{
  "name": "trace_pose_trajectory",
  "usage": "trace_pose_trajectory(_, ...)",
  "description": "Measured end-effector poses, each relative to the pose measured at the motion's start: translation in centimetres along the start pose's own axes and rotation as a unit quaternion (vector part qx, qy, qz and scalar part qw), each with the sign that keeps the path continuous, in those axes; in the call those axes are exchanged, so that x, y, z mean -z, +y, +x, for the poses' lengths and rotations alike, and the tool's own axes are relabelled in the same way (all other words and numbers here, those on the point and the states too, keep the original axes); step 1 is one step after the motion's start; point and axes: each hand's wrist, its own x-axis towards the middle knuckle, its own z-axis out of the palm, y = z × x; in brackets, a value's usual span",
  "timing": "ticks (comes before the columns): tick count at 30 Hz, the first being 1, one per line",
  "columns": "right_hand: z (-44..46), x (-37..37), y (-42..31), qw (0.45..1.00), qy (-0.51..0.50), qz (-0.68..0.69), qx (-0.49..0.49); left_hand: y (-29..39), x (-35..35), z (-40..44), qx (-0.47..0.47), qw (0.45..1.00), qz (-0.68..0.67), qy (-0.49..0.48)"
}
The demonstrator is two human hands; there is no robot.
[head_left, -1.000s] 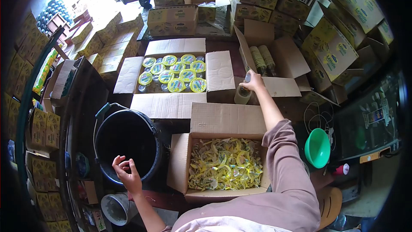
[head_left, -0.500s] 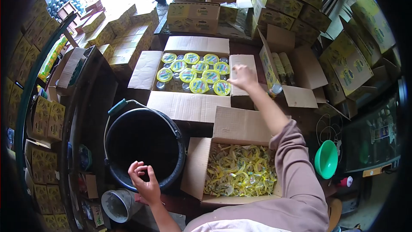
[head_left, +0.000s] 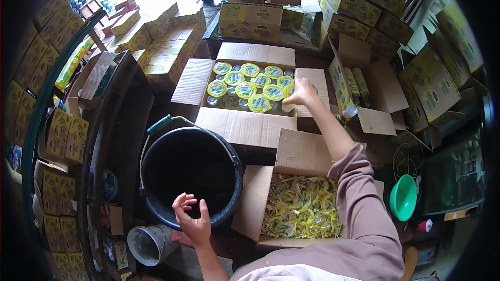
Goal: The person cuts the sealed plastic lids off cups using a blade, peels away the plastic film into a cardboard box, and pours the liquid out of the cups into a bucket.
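My right hand (head_left: 306,93) reaches over the right edge of an open carton (head_left: 237,127). Its thumb and fingers close on a yellow-lidded plastic cup (head_left: 289,90), which is tilted and partly hidden by the hand. Several more yellow-lidded cups (head_left: 246,90) stand in that carton, with clear round shapes between them. My left hand (head_left: 195,221) hovers at the near rim of a large black bucket (head_left: 237,198), its fingers curled loosely apart and holding nothing. A carton of yellow plastic scraps (head_left: 302,211) stands beside the bucket, below my right forearm.
Another open carton (head_left: 377,122) at the right holds stacked cups (head_left: 357,87). A small bottle-like item (head_left: 348,113) stands by its flap. A green bowl (head_left: 403,198) is at the right, a grey pail (head_left: 146,245) near the front left. Printed cartons (head_left: 250,21) are stacked behind.
The camera view has shifted, so the scene sits farther right. My right hand has lowered onto the carton's right edge and taken hold of a cup. My left hand keeps its pose by the bucket.
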Motion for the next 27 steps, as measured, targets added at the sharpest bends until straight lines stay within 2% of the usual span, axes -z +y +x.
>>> trace_pose_trajectory(2, -4.2, 3.4, -1.2, 0.996, 0.073, 0.01, 0.055, -0.1, 0.2, -0.1, -0.03, 0.999, 0.003, -0.017)
trace_pose_trajectory(5, -12.7, 7.1, -3.4, 0.969, 0.137, 0.065, 0.197, 0.0, 0.5, 0.0, -0.076, 0.996, -0.013, -0.033)
trace_pose_trajectory(7, -18.6, 7.9, -5.4, 0.913, 0.195, 0.158, 0.32, -0.3, 1.0, -0.1, -0.123, 0.99, -0.031, -0.068)
trace_pose_trajectory(9, -23.7, 7.4, -8.3, 0.874, 0.203, 0.205, 0.391, 0.3, 1.3, 0.1, -0.173, 0.983, -0.03, -0.052)
trace_pose_trajectory(10, -26.3, 6.8, -10.1, 0.883, 0.133, 0.256, 0.369, 0.4, 1.6, 0.1, -0.197, 0.979, -0.028, -0.046)
trace_pose_trajectory(12, -29.7, 4.5, -13.3, 0.861, 0.084, 0.331, 0.377, -0.4, 1.7, -0.1, -0.213, 0.975, -0.051, -0.041)
trace_pose_trajectory(13, -30.5, 2.5, -14.7, 0.851, 0.093, 0.334, 0.395, -1.4, 1.3, -0.3, -0.217, 0.973, -0.068, -0.026)
trace_pose_trajectory(14, -31.4, 1.0, -15.9, 0.85, 0.068, 0.339, 0.397, -3.2, 0.1, -0.9, -0.177, 0.954, -0.238, -0.038)
trace_pose_trajectory(15, -32.1, 0.0, -16.7, 0.85, 0.043, 0.343, 0.397, -1.9, 0.5, -1.3, -0.098, 0.921, -0.374, -0.047)
trace_pose_trajectory(16, -32.5, -0.8, -17.0, 0.837, 0.062, 0.381, 0.387, -4.2, 1.0, -1.0, -0.087, 0.939, -0.319, -0.088)
trace_pose_trajectory(19, -34.4, -2.0, -16.7, 0.798, 0.127, 0.472, 0.353, -6.0, 1.0, -1.1, -0.07, 0.943, -0.307, -0.108)
trace_pose_trajectory(21, -36.1, -2.8, -14.7, 0.807, 0.13, 0.49, 0.303, -5.5, 1.2, -1.0, -0.123, 0.956, -0.252, -0.081)
trace_pose_trajectory(22, -37.2, -3.2, -13.1, 0.825, 0.171, 0.466, 0.269, -5.7, 1.7, -0.5, -0.112, 0.98, -0.137, -0.087)
trace_pose_trajectory(23, -38.1, -4.3, -11.3, 0.827, 0.231, 0.462, 0.223, -6.5, 1.4, -0.1, -0.053, 0.975, -0.202, -0.077)
trace_pose_trajectory(25, -39.5, -8.0, -6.2, 0.818, 0.352, 0.441, 0.111, -3.2, 3.3, 0.7, 0.078, 0.921, -0.368, -0.106)
trace_pose_trajectory(27, -42.3, -10.0, -0.2, 0.826, 0.428, 0.365, -0.042, -2.9, 4.7, 2.5, 0.04, 0.921, -0.365, -0.129)
